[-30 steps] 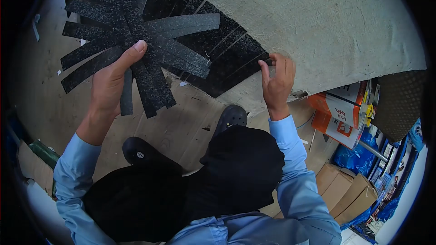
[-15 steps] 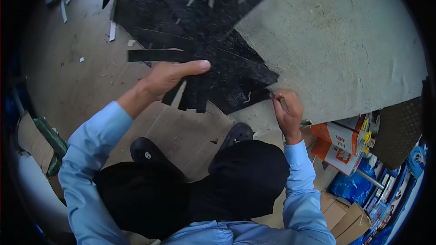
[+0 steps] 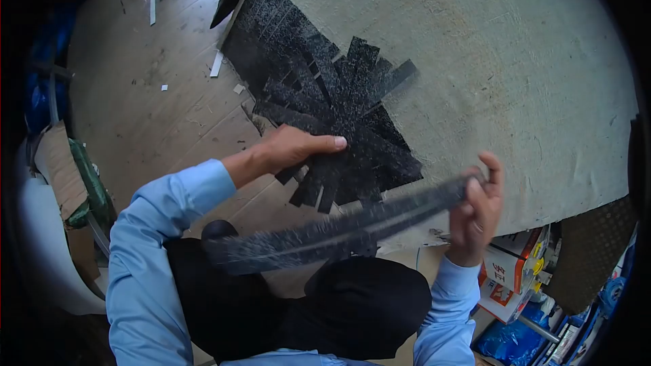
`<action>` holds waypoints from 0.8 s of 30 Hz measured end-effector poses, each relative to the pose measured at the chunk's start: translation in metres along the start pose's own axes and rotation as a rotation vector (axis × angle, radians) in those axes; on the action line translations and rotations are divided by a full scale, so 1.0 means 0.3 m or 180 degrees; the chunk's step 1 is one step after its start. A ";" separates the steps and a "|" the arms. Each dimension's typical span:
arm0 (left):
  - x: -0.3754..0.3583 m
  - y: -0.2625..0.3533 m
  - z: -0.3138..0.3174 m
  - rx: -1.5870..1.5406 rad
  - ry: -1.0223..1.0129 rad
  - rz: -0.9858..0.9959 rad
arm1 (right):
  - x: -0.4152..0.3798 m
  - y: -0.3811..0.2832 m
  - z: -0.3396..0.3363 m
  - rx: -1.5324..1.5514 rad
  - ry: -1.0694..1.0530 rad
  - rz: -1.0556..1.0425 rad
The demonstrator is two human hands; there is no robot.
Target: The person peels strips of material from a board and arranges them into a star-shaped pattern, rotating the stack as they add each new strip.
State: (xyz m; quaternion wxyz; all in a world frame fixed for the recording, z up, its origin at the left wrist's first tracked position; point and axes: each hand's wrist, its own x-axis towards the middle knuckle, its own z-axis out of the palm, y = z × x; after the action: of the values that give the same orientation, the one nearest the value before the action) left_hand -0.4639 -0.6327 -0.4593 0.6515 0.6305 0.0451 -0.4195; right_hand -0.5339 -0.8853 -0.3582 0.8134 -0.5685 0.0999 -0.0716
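Observation:
My left hand (image 3: 295, 149) grips the near left side of a fanned bundle of black strips (image 3: 356, 122), thumb pressed flat on top and fingers beneath. The strips point in many directions and have pale specks on them. In my right hand (image 3: 480, 207), one end of a long dark strip (image 3: 352, 227) is pinched between thumb and fingers. Smeared by motion, this strip stretches leftward over my knees, apart from the bundle. Under the bundle, a larger black sheet (image 3: 264, 17) lies along the edge of the pale board.
The pale, rough board (image 3: 515, 81) fills the right side. White scraps (image 3: 217, 64) litter the wooden floor (image 3: 135, 129). An orange and white box (image 3: 505, 268) and blue plastic bags (image 3: 515, 335) stand at lower right. Cardboard (image 3: 62, 173) and a green wrapped thing (image 3: 91, 179) are at left.
My right hand has moved from the bundle's right tip toward my body, and a long dark strip now trails from it. My left hand keeps hold of the bundle. The whole view has shifted.

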 end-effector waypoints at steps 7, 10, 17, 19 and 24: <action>-0.164 -0.022 0.005 -0.0424 -0.0572 0.0989 | 0.105 0.188 0.114 -0.1528 -0.0607 0.0324; -0.160 -0.055 -0.023 -0.0022 -0.0608 0.1343 | 0.084 0.207 0.127 -0.1466 -0.0518 0.0380; -0.216 -0.062 -0.024 -0.0666 -0.0866 0.0917 | 0.091 0.237 0.109 -0.1704 -0.0577 0.0324; -0.201 -0.109 -0.031 -0.0666 -0.0813 0.1274 | 0.100 0.249 0.112 -0.1830 -0.0718 0.0285; -0.188 -0.125 -0.020 -0.1497 -0.0093 0.1020 | 0.121 0.255 0.092 -0.1276 -0.0916 0.0683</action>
State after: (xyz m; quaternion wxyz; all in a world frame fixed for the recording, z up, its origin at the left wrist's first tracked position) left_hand -0.5201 -0.5944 -0.4569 0.8384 0.4550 0.0316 -0.2983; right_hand -0.4917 -0.8422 -0.4237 0.6934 -0.7087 0.0551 0.1179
